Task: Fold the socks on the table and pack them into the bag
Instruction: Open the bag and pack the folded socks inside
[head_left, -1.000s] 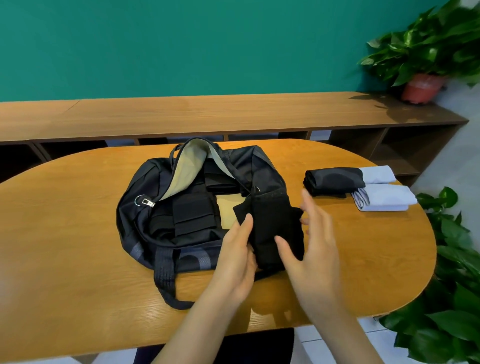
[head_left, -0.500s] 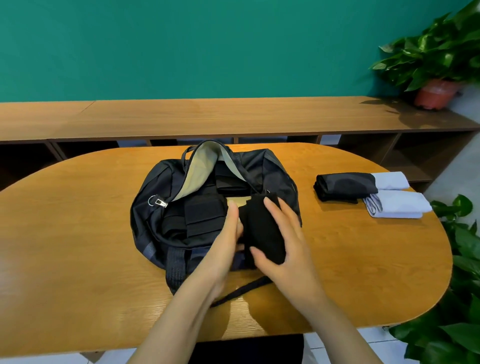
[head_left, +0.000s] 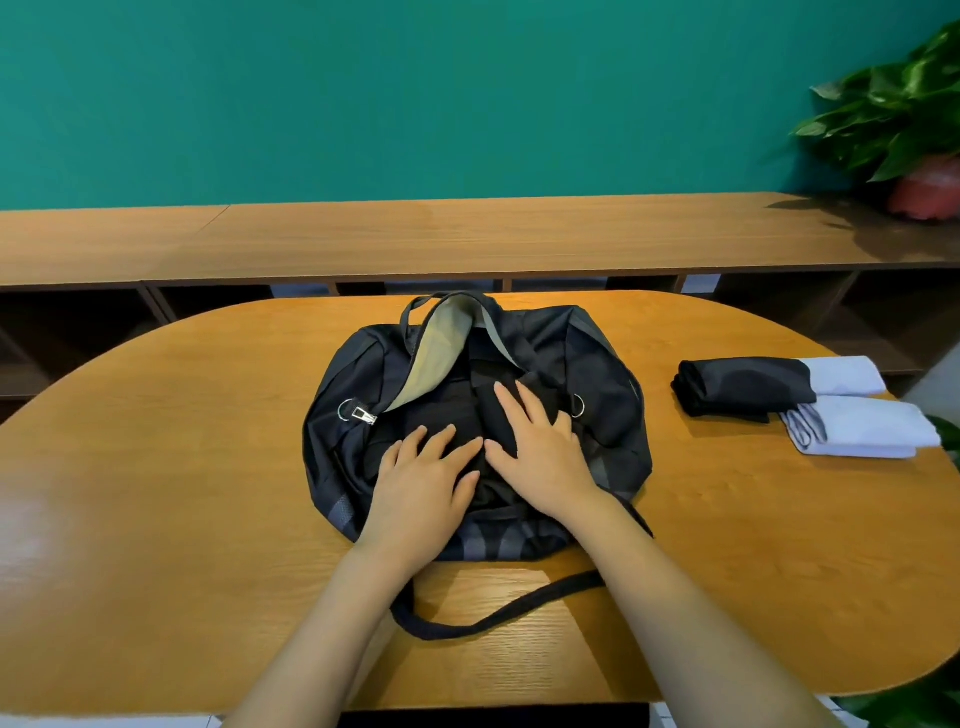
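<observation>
One cam only, head-worn, wide-angle. Sits above the bag (head_left: 597, 364) on the person's side, facing fwd & down. Close range: bag is mid-frame, left hand (head_left: 421, 488) & right hand (head_left: 540, 452) on it, forearms entering from bottom edge. Beyond the bag: shelf unit (head_left: 467, 239), green wall (head_left: 415, 104). Far right of the bag: potted plant (head_left: 893, 104), at frame edge.

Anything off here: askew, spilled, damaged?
Nothing stands out. Left hand and right hand press flat on dark socks inside the open bag; black bundle and white socks lie tidy on the table.
</observation>
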